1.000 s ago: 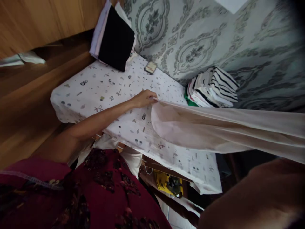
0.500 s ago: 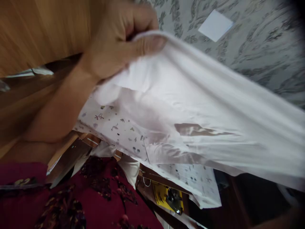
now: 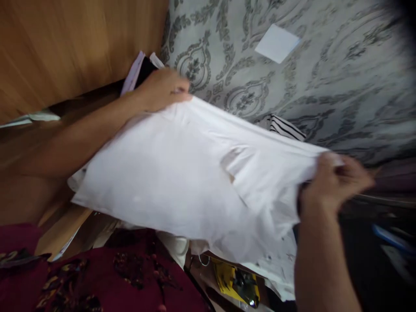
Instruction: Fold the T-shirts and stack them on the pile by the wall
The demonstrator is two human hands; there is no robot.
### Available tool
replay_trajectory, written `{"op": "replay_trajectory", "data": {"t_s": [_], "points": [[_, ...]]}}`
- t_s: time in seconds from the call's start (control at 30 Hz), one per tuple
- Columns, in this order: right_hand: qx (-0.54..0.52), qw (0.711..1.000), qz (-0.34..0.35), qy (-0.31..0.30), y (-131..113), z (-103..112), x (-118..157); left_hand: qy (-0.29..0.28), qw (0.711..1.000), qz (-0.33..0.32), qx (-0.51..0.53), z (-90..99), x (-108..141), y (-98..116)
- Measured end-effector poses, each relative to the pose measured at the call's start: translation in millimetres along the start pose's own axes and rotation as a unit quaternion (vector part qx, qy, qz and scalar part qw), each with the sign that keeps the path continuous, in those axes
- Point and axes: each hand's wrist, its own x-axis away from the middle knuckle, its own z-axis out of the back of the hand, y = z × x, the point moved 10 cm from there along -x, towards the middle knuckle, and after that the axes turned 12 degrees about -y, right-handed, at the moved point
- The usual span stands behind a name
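Observation:
A white cloth garment point(image 3: 156, 164) is stretched between my two hands, its top edge drawn taut and the rest hanging down. My left hand point(image 3: 165, 89) is closed on its upper left corner. At the upper right corner my right hand point(image 3: 338, 177) pinches the same edge. The garment has an opening with creased folds right of its middle; its exact kind I cannot tell. Beneath it, mostly covered, lies a white cloth with small printed figures point(image 3: 286, 251), showing at the lower right.
Wooden panel point(image 3: 81, 39) at upper left; patterned wallpaper point(image 3: 243, 95) with a white paper square point(image 3: 277, 43) behind. Folded clothes point(image 3: 133, 76) stand by the panel, and a black-and-white striped cloth point(image 3: 286, 128) lies against the wall. A yellow item point(image 3: 224, 277) sits below.
My right hand has come into clear view, holding the right end of the garment. My left hand has moved lower and left. The garment now spreads over most of the printed cloth.

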Motion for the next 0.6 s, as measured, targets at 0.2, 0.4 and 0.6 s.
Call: {"op": "replay_trajectory", "data": {"t_s": [0.2, 0.4, 0.6], "points": [[0.066, 0.986, -0.153, 0.031, 128, -61, 32, -0.117, 0.991, 0.059, -0.001, -129.2, -12, -61], [0.106, 0.974, -0.199, -0.031, 110, -85, 131, -0.205, 0.978, 0.038, 0.033, -152.3, 33, -56], [0.222, 0.916, -0.331, -0.051, 62, -80, 235, -0.210, 0.960, 0.186, -0.003, -135.6, 118, -44]]}}
